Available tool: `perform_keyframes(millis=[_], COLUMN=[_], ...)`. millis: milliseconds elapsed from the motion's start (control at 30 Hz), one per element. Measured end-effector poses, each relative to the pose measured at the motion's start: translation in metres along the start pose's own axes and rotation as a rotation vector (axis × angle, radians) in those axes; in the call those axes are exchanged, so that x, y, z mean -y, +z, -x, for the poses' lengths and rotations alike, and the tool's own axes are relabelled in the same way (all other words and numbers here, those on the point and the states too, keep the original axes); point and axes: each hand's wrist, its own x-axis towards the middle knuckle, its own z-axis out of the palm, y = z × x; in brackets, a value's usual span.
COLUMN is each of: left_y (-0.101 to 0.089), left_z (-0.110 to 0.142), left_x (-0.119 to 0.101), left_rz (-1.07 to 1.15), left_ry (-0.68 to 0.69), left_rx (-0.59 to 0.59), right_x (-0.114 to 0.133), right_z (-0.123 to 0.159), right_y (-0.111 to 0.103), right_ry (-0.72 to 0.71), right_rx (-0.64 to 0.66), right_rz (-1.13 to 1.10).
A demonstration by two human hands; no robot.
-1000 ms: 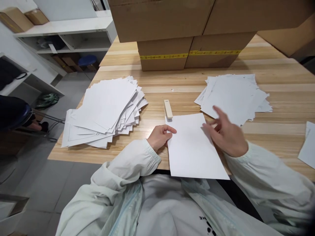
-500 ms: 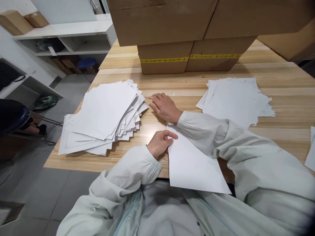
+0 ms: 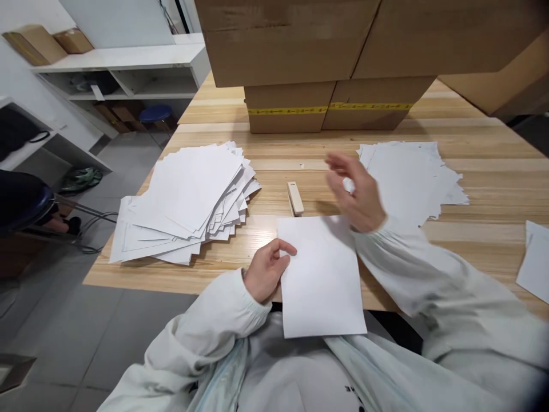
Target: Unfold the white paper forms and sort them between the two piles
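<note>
A white sheet of paper (image 3: 321,280) lies at the table's front edge, its lower part overhanging toward my body. My left hand (image 3: 268,268) pinches its left edge, thumb and forefinger closed on it. Just beyond the sheet's top edge stands a small beige stapler (image 3: 295,198). My right hand (image 3: 358,191) hovers above the table to the right of the stapler, blurred by motion. Its fingers are loosely bent and apart from the thumb, with nothing visible in them. Behind it, a pile of white papers (image 3: 407,177) is partly covered by the hand and sleeve.
A taller, fanned pile of papers (image 3: 189,189) sits on the left of the wooden table (image 3: 274,163). Stacked cardboard boxes (image 3: 287,109) stand at the back. Another paper (image 3: 536,260) lies at the right edge. A blue stool (image 3: 155,113) is on the floor beyond.
My right hand has moved right from above the stapler, uncovering it. The sheet has swung straighter, its lower end shifting left. My left hand keeps its grip, slightly lower and to the left.
</note>
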Motion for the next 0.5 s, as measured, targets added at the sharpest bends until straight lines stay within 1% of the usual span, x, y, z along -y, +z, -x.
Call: perform_keyframes(millis=[33,67,100,133,167,200,233,267,300,333,367,400,433,500], left_y=[-0.005,-0.010,-0.012,-0.013,-0.012,-0.009,-0.004,0.000,0.004,0.006,0.005,0.000,-0.008,-0.035], left_z=[0.010,0.018,0.024,0.027,0.028,0.026,0.023,0.020,0.017,0.014,0.012,0.011,0.010,0.007], left_x=[0.001,0.001,0.000,-0.001,-0.003,-0.005,-0.007,-0.008,-0.010,-0.012,-0.015,-0.019,-0.023,-0.034], left_rz=[-0.025,-0.053,-0.087,-0.125,-0.163,-0.203,-0.242,-0.269,-0.281,-0.284,-0.287,-0.299,-0.328,-0.463], left_ry=[0.072,0.141,0.208,0.268,0.329,0.389,0.443,0.487,0.524,0.562,0.602,0.646,0.695,0.780], left_rx=[-0.043,-0.094,-0.144,-0.180,-0.203,-0.210,-0.198,-0.171,-0.140,-0.118,-0.119,-0.149,-0.211,-0.415], right_x=[0.001,0.004,0.008,0.014,0.021,0.028,0.035,0.039,0.040,0.036,0.027,0.013,-0.007,-0.057], right_z=[0.020,0.042,0.064,0.084,0.101,0.114,0.122,0.123,0.118,0.108,0.093,0.075,0.056,0.022], right_y=[-0.020,-0.036,-0.048,-0.056,-0.058,-0.058,-0.055,-0.052,-0.049,-0.049,-0.052,-0.058,-0.067,-0.089], right_ry=[0.138,0.299,0.443,0.542,0.620,0.686,0.733,0.762,0.767,0.736,0.672,0.584,0.489,0.386], right_rx=[-0.011,0.009,0.122,0.234,0.327,0.392,0.404,0.359,0.259,0.111,-0.057,-0.245,-0.396,-0.581], right_rz=[-0.062,-0.139,-0.239,-0.341,-0.421,-0.460,-0.444,-0.373,-0.262,-0.140,-0.029,0.049,0.060,0.053])
